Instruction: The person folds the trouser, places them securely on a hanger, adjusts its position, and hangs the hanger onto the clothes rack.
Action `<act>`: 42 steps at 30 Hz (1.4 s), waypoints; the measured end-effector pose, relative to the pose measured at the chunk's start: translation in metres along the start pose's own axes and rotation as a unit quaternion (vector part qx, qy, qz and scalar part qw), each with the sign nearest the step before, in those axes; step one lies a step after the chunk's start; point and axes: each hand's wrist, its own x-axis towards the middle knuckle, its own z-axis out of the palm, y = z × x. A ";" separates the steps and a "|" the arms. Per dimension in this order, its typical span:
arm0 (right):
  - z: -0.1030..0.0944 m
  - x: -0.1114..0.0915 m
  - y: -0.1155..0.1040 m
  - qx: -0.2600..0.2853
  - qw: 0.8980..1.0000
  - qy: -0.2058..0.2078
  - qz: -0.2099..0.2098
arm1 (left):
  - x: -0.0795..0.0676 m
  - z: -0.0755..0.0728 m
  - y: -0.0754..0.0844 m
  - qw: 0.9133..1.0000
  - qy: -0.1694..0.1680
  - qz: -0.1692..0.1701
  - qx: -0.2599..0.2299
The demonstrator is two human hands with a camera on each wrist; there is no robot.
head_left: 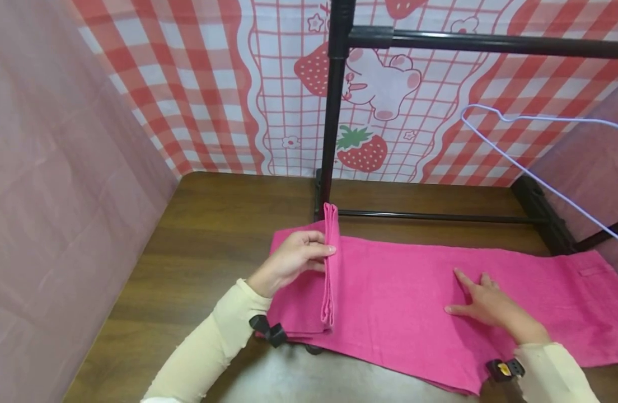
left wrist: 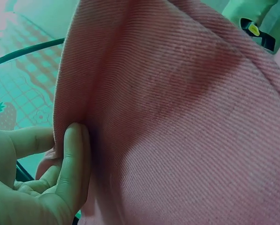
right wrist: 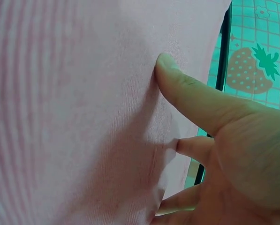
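Note:
A pair of bright pink trousers (head_left: 399, 302) in ribbed twill lies lengthwise across the wooden surface, its waist end at the right. Toward the left end, a folded-back layer (head_left: 331, 280) stands up as a narrow ridge. My left hand (head_left: 296, 257) pinches that layer, thumb on one side and fingers on the other; the left wrist view shows the fingers (left wrist: 74, 164) against the cloth. Farther right, my right hand (head_left: 490, 305) rests on the trousers with spread fingers. Close up in the right wrist view, its thumb (right wrist: 186, 91) touches the fabric.
Behind the trousers stands a black rack with an upright pole (head_left: 334, 123) and a low bar (head_left: 440, 216). A lilac hanger (head_left: 530, 162) is at the right. Brown wood surface (head_left: 188, 246) shows at left, beside a pinkish curtain (head_left: 62, 168). A strawberry-print cloth (head_left: 198, 101) hangs behind.

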 end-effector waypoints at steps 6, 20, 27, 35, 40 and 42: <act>-0.001 0.000 -0.002 0.002 1.000 0.003 -0.006 | 0.002 0.002 -0.002 1.000 0.006 -0.003 0.007; -0.002 -0.002 -0.002 0.008 1.000 0.006 0.001 | 0.004 -0.002 -0.008 1.000 0.003 -0.008 0.012; 0.000 -0.005 -0.009 0.031 0.998 0.044 -0.019 | 0.008 -0.003 -0.015 1.000 -0.001 -0.012 0.009; -0.009 -0.003 -0.029 0.111 0.992 0.048 -0.040 | 0.012 -0.002 -0.023 1.000 0.005 -0.017 0.020; -0.013 0.000 -0.041 0.132 0.988 0.053 -0.054 | 0.012 -0.001 -0.027 0.999 0.001 -0.022 0.026; -0.014 0.001 -0.046 0.136 0.987 0.053 -0.060 | 0.012 -0.001 -0.028 0.999 -0.002 -0.024 0.027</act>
